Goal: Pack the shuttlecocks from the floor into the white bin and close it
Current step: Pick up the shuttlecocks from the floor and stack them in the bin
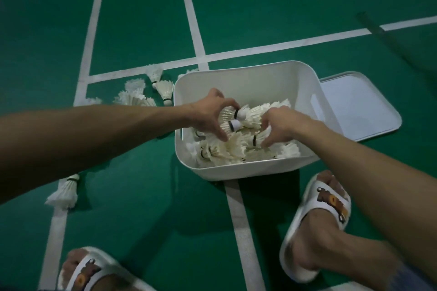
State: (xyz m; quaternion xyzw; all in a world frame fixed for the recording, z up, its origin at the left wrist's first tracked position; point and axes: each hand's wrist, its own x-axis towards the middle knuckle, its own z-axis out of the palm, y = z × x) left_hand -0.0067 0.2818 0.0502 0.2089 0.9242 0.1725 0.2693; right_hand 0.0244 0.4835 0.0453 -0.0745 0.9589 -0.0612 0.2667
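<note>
Both hands met over the bin (236, 82), which sat open on the green floor (142, 30). The left hand (209, 113) curled thumb and fingers round a clutch of shuttlecocks (238, 118), and the right hand (281, 125) gripped the same clutch from the other side, fingers bent into the feathers. Under the hands a pile (227, 151) lay in the bin. Left of the left hand, beyond its wrist, a cluster (139, 97) lay on the floor outside the bin, and one stray (65, 192) lay below the left forearm. The lid (359, 106) lay flat to the right of the right hand, just beside the bin. Two slippers (331, 203) stood nearer than both hands.
</note>
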